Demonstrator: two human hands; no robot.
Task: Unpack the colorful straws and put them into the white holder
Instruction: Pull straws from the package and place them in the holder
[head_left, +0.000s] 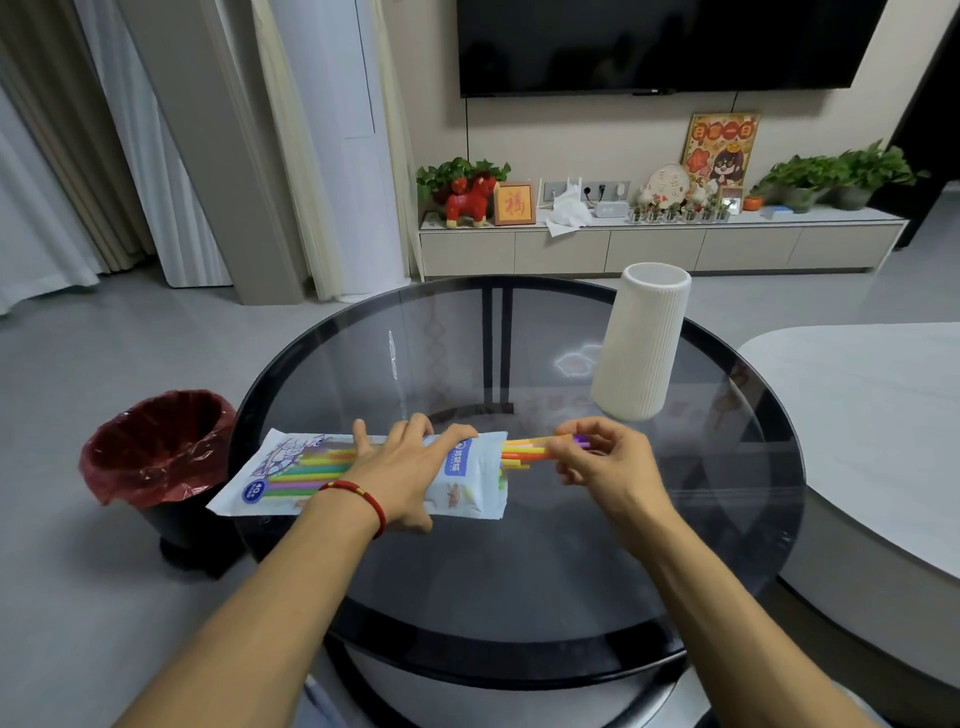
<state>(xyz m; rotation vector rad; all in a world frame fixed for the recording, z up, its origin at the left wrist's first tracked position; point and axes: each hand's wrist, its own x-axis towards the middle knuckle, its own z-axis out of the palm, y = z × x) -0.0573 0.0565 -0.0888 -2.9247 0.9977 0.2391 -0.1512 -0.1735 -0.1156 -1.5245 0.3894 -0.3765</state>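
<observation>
A white plastic straw package (291, 475) lies flat on the round glass table (519, 597), its open end facing right. My left hand (400, 467) presses down on the package's middle, fingers spread. Several colorful straws (524, 451) stick out of the open end toward the right. My right hand (597, 457) pinches the tips of those straws. The white ribbed holder (641, 338) stands upright on the table behind my right hand, apart from it, and I cannot see inside.
A black bin with a red liner (156, 452) stands on the floor left of the table. A white low table (883, 426) borders the right side. A TV cabinet with plants and ornaments (660, 239) runs along the far wall.
</observation>
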